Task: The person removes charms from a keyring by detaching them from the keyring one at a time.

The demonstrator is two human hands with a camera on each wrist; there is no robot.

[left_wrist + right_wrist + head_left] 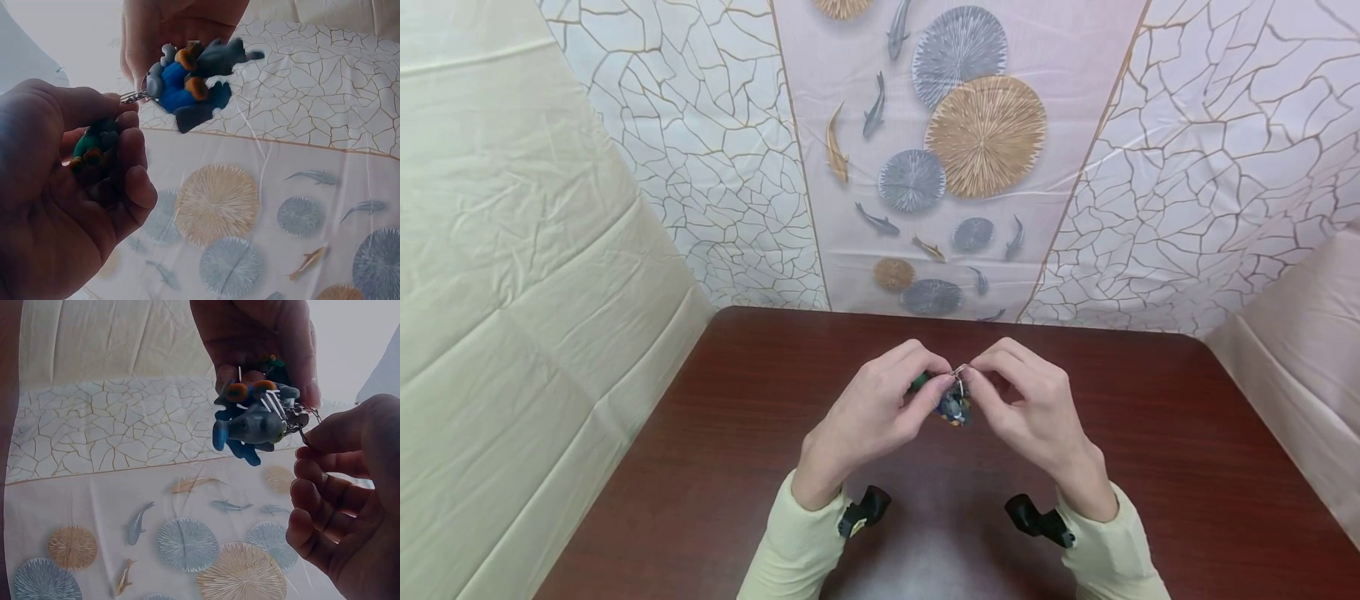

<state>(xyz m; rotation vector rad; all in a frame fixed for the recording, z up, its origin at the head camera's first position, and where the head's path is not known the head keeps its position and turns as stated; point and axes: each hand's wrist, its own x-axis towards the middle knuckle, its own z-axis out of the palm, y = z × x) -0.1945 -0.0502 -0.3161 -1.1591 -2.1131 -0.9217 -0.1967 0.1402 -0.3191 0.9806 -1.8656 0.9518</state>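
Note:
Both hands meet over the table, working at a metal key ring (961, 369) that carries small figurine keychains. The left hand (872, 406) pinches a keychain's metal link between thumb and forefinger; a green figurine (86, 147) lies inside its curled fingers. The right hand (1037, 407) pinches the ring from the other side with thumb and forefinger, its other fingers curled loosely in the right wrist view. Blue and grey figurines (178, 86) with orange parts hang clustered from the ring between the hands. A grey figurine (257, 427) faces the right wrist view.
A dark reddish-brown table (737, 467) lies beneath the hands. Behind it hangs a patterned cloth (925, 208) with fish and round motifs, and beige fabric (535, 333) drapes at the sides. A black wrist camera (865, 508) sits on each sleeve.

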